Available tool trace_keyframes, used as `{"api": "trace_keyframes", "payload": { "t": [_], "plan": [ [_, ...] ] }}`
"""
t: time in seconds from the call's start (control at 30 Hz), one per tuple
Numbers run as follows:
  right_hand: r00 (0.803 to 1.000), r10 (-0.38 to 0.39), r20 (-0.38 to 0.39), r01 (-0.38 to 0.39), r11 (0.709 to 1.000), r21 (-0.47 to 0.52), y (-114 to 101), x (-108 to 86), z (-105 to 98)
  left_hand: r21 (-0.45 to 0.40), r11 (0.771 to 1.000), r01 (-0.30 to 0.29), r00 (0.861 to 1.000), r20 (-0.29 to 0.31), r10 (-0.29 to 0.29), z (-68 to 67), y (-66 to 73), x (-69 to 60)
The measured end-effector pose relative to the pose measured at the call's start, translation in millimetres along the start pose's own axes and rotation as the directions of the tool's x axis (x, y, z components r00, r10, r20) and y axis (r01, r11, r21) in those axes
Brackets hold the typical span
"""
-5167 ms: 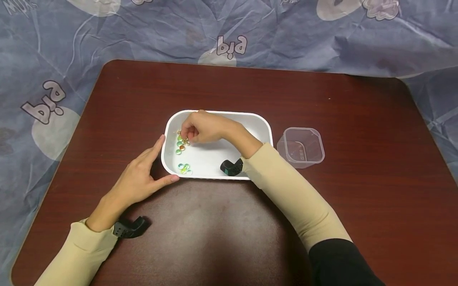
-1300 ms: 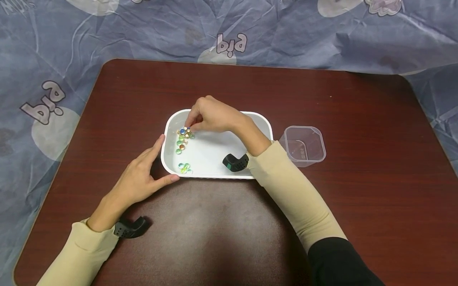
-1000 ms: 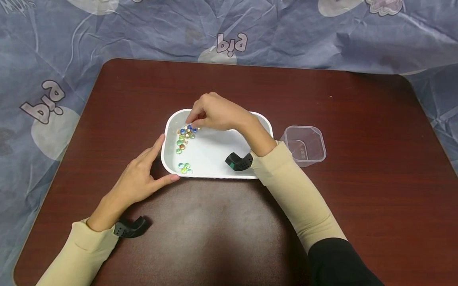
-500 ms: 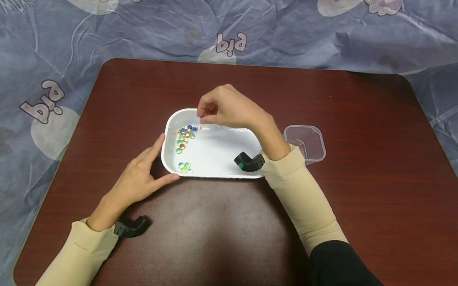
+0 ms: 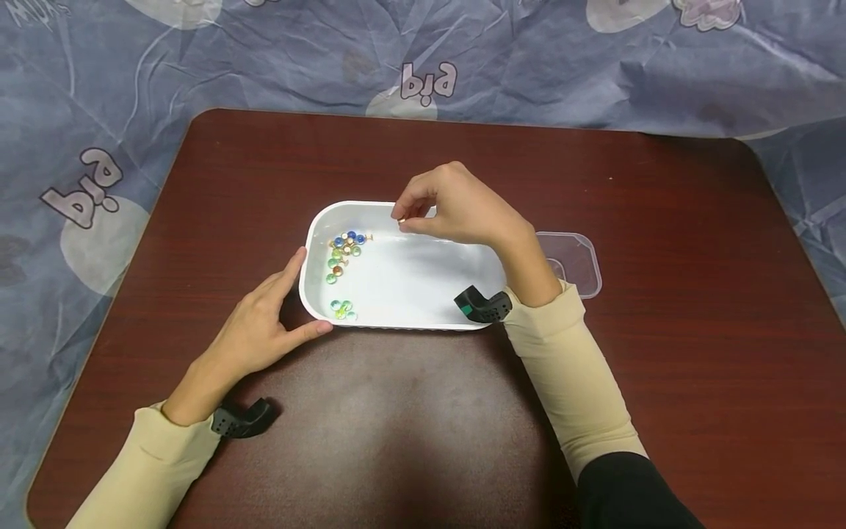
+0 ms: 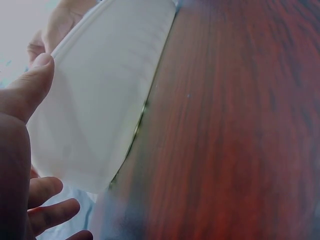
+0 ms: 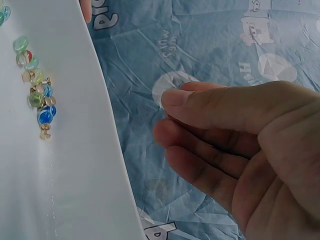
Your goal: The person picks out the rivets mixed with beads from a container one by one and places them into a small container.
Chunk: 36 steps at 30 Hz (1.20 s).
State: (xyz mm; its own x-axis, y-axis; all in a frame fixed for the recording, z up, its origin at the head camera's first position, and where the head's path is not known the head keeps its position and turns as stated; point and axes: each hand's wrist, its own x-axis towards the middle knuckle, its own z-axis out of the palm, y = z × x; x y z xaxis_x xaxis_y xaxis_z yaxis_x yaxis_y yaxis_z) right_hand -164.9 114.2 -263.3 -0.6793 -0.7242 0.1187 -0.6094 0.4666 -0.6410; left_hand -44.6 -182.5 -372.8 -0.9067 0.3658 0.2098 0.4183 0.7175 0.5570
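Observation:
My left hand (image 5: 254,330) spans the near left corner of a white tray (image 5: 423,328), fingers spread, with thumb and index finger touching its rim. Above the tray's far side, my right hand (image 5: 463,206) pinches a tiny gold push pin (image 5: 401,220) between thumb and fingertips. In the right wrist view the fingers mostly hide that piece. Glass marbles, blue (image 5: 352,236), green (image 5: 331,278) and orange-red (image 5: 338,271), lie mixed with gold push pins (image 5: 369,237) at the tray's left end. A separate cluster of green marbles (image 5: 341,310) sits at the near left corner.
A clear plastic container (image 5: 581,264) stands right of the tray, partly covered by the right forearm. All rest on a dark red wooden table (image 5: 694,294). Blue printed cloth (image 5: 277,66) hangs behind the table. Each wrist carries a black camera mount (image 5: 244,419).
My right hand has lifted off the mixed pile and moved right over the tray, carrying the push pin. The blue marbles it covered now show. The left hand stays put.

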Motion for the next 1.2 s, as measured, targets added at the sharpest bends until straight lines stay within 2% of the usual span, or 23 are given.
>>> {"api": "trace_keyframes", "payload": {
  "t": [0.27,0.7,0.97,1.2],
  "plan": [
    [1.0,0.0,-0.024,0.0,1.0,-0.026,7.6,-12.9,-13.1,-0.004,1.0,0.005,1.0,0.006,-0.005,0.0,0.8,0.5],
    [0.999,-0.007,-0.036,0.006,1.0,-0.012,20.6,-33.7,-35.2,-0.008,1.0,0.004,1.0,0.013,-0.004,-0.2,-0.2,0.2],
    [0.998,0.023,-0.062,-0.022,1.0,0.017,29.9,-46.2,-45.8,-0.012,1.0,-0.007,1.0,0.003,0.007,0.2,-0.3,0.0],
    [0.995,0.072,-0.063,-0.072,0.997,0.009,37.9,-59.9,-53.8,-0.032,0.998,-0.045,0.999,-0.023,0.044,1.3,-2.3,-0.5]
  ]
}}
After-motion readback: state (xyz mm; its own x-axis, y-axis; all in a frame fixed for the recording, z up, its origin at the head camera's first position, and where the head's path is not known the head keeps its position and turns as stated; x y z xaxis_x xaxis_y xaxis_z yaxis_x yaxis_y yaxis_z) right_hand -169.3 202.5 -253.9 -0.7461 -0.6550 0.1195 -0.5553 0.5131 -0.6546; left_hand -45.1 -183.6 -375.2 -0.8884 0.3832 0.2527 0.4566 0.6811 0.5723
